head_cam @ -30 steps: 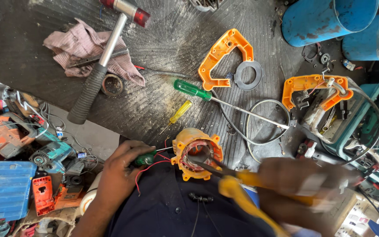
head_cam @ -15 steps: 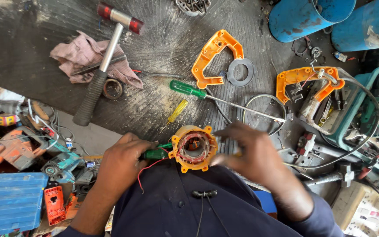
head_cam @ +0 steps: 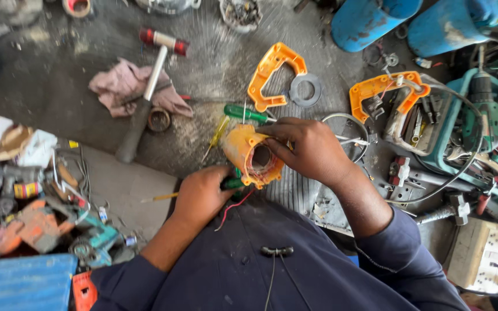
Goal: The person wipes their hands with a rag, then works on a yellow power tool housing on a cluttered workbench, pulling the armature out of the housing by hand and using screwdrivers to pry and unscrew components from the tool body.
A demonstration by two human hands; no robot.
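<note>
- Watching someone at a cluttered workbench [head_cam: 87,190], both hands busy on 1 orange motor housing [head_cam: 248,152], a short cylindrical shell with copper-coloured windings showing inside its open end.
- Right hand [head_cam: 309,151] is clamped over the top and far side of the housing, fingers wrapped round the rim, so it's clearly grasping the shell and tilting the open end toward the person's lap.
- Left hand [head_cam: 200,196] is closed around a green-handled tool [head_cam: 233,183], looks like a screwdriver; the tip end is hidden under the housing, so I can't tell exactly what it touches.
- Red wires [head_cam: 234,208] trail down from the housing just below the left grip, over the dark blue work shirt.
- My read on the step: working at the windings or a fastener inside the shell, with the right hand acting as the vice. That's a judgement, the contact point isn't visible.
- Next move would call for keeping the shell steady while the tool gets a careful push or twist, and minding those loose wires so they don't snag.
- Beyond the right grip: a second green screwdriver [head_cam: 248,113], an orange handle casing [head_cam: 272,75] and a grey ring [head_cam: 305,90].
- Beyond the left grip: a mallet [head_cam: 148,86] lying across a pinkish rag [head_cam: 119,86].
- Out past the right wrist sits a teal drill [head_cam: 485,109] among cables.
</note>
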